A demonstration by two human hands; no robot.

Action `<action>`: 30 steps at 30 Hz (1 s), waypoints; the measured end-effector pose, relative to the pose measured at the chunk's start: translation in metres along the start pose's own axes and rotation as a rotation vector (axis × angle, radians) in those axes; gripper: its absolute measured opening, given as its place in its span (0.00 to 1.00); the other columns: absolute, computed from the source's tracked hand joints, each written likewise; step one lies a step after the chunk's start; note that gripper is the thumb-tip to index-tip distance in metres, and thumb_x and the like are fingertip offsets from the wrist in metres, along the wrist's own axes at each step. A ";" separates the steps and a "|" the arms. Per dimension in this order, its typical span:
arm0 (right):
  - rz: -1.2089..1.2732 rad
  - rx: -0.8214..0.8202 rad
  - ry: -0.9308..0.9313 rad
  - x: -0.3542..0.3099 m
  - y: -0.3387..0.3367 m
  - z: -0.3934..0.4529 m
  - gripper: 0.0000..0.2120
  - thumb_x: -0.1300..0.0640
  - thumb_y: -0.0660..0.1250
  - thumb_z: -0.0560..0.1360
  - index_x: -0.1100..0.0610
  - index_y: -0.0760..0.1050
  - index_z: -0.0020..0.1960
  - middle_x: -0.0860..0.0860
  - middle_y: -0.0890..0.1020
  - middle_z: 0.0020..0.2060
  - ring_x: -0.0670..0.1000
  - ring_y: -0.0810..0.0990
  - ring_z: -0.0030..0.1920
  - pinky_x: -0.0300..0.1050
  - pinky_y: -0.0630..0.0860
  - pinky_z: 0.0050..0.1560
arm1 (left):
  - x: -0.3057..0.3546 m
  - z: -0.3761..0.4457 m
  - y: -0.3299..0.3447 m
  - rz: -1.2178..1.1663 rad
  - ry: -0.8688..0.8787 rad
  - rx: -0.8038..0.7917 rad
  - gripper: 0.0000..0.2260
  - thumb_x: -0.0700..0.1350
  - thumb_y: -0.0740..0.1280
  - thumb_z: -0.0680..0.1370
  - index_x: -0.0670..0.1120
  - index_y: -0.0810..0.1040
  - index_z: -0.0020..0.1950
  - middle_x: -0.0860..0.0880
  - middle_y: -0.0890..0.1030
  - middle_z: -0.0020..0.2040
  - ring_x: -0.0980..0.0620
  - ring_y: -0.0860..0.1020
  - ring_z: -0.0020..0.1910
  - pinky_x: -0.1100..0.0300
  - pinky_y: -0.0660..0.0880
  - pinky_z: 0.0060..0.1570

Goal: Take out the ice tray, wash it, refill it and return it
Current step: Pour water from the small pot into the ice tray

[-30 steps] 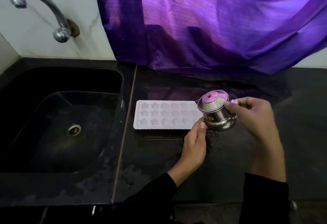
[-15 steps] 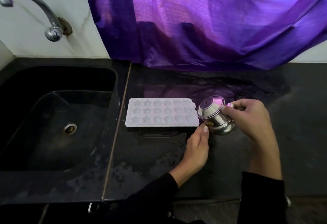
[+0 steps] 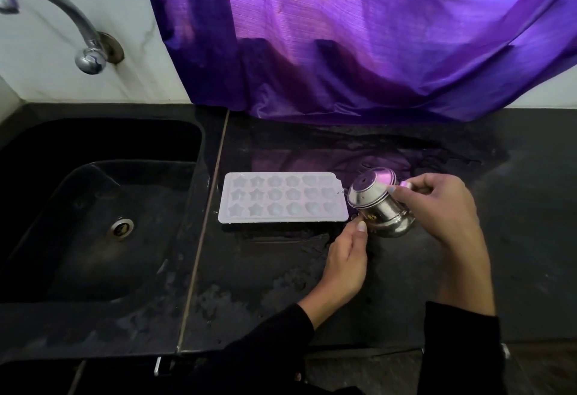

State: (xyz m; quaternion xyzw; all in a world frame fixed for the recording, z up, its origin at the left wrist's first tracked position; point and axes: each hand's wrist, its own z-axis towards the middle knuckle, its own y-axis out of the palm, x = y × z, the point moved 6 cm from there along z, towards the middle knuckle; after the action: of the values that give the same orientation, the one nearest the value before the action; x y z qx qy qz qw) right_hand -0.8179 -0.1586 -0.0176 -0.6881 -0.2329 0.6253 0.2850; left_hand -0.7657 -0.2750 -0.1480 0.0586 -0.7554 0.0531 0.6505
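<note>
A white ice tray (image 3: 282,198) with star and heart moulds lies flat on the black counter (image 3: 312,285), just right of the sink. My right hand (image 3: 437,204) grips a small steel pot (image 3: 379,204) and tilts its mouth toward the tray's right end. A thin trickle of water shows at the pot's lip near the tray's corner. My left hand (image 3: 346,257) is below the pot, fingers curled, its fingertip touching the pot's underside close to the tray's near right corner.
A black sink (image 3: 93,207) with a steel drain fills the left side. A curved steel tap (image 3: 62,23) juts from the white wall above it. A purple curtain (image 3: 374,35) hangs behind the counter. The counter around the tray is wet.
The pot has tipped further toward the tray's right end, and a trickle of water now shows at its lip. Both hands stay where they were. The camera view shifted slightly.
</note>
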 end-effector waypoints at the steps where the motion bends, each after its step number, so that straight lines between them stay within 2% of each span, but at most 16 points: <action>1: 0.002 0.000 0.000 0.000 0.000 0.000 0.09 0.46 0.74 0.69 0.51 0.79 0.40 0.47 0.83 0.36 0.54 0.81 0.45 0.54 0.76 0.51 | 0.000 0.000 0.000 0.002 0.003 0.000 0.22 0.59 0.52 0.79 0.56 0.70 0.70 0.57 0.76 0.64 0.58 0.73 0.65 0.50 0.69 0.67; 6: 0.053 -0.008 -0.008 -0.001 -0.001 -0.003 0.08 0.48 0.75 0.68 0.52 0.80 0.38 0.48 0.83 0.34 0.54 0.82 0.43 0.56 0.78 0.51 | 0.004 -0.003 -0.004 -0.017 0.017 0.027 0.21 0.59 0.52 0.79 0.55 0.71 0.69 0.61 0.76 0.60 0.59 0.73 0.64 0.49 0.69 0.67; 8: 0.107 -0.008 -0.021 -0.001 -0.002 -0.005 0.08 0.50 0.76 0.68 0.53 0.80 0.38 0.49 0.83 0.33 0.55 0.82 0.41 0.57 0.79 0.51 | 0.006 -0.003 -0.007 -0.028 0.022 0.059 0.24 0.62 0.52 0.77 0.55 0.70 0.69 0.59 0.76 0.62 0.59 0.73 0.64 0.50 0.69 0.67; 13: 0.260 -0.008 -0.040 -0.005 -0.006 -0.006 0.06 0.57 0.76 0.69 0.55 0.80 0.37 0.51 0.81 0.30 0.53 0.80 0.35 0.61 0.79 0.50 | 0.017 -0.006 -0.014 -0.061 0.076 0.084 0.22 0.60 0.51 0.78 0.57 0.70 0.69 0.59 0.76 0.64 0.62 0.72 0.65 0.52 0.68 0.68; 16: 0.300 -0.008 -0.060 -0.011 -0.005 -0.007 0.06 0.58 0.76 0.69 0.56 0.80 0.39 0.54 0.83 0.33 0.55 0.81 0.37 0.63 0.80 0.51 | 0.022 -0.006 -0.018 -0.067 0.101 0.097 0.24 0.62 0.51 0.77 0.56 0.70 0.70 0.58 0.76 0.66 0.62 0.71 0.66 0.52 0.68 0.68; 19: 0.290 -0.003 -0.074 -0.015 -0.001 -0.010 0.07 0.54 0.76 0.67 0.56 0.80 0.39 0.54 0.85 0.34 0.59 0.85 0.41 0.64 0.80 0.50 | 0.025 -0.007 -0.022 -0.067 0.097 0.101 0.26 0.63 0.51 0.76 0.56 0.69 0.71 0.58 0.75 0.66 0.62 0.71 0.66 0.51 0.67 0.69; 22: 0.268 -0.011 -0.078 -0.019 0.004 -0.011 0.14 0.45 0.74 0.59 0.53 0.80 0.39 0.52 0.85 0.34 0.58 0.84 0.41 0.64 0.80 0.50 | 0.024 -0.008 -0.025 -0.067 0.098 0.110 0.27 0.64 0.51 0.76 0.56 0.69 0.71 0.58 0.75 0.66 0.62 0.71 0.66 0.50 0.68 0.68; 24: 0.242 -0.014 -0.074 -0.020 0.007 -0.011 0.16 0.42 0.73 0.57 0.51 0.80 0.39 0.51 0.85 0.34 0.57 0.84 0.41 0.62 0.80 0.50 | 0.022 -0.009 -0.026 -0.056 0.090 0.108 0.25 0.63 0.50 0.77 0.56 0.69 0.70 0.58 0.76 0.66 0.61 0.71 0.66 0.50 0.68 0.68; 27: 0.170 -0.003 -0.087 -0.025 0.011 -0.012 0.10 0.48 0.76 0.64 0.53 0.79 0.38 0.50 0.84 0.35 0.56 0.83 0.42 0.60 0.79 0.51 | 0.020 -0.009 -0.027 -0.054 0.077 0.105 0.22 0.59 0.51 0.79 0.56 0.70 0.70 0.57 0.76 0.66 0.60 0.72 0.66 0.50 0.68 0.68; 30: 0.124 0.011 -0.099 -0.027 0.013 -0.011 0.09 0.50 0.76 0.66 0.52 0.79 0.37 0.49 0.84 0.35 0.56 0.83 0.42 0.59 0.79 0.50 | 0.019 -0.009 -0.027 -0.047 0.063 0.098 0.24 0.60 0.51 0.78 0.55 0.69 0.71 0.56 0.75 0.66 0.59 0.71 0.66 0.50 0.68 0.68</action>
State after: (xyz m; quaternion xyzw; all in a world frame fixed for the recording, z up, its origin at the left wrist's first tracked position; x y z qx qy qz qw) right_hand -0.8101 -0.1874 -0.0059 -0.6679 -0.2002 0.6763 0.2377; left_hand -0.7551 -0.3009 -0.1279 0.1063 -0.7294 0.0766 0.6715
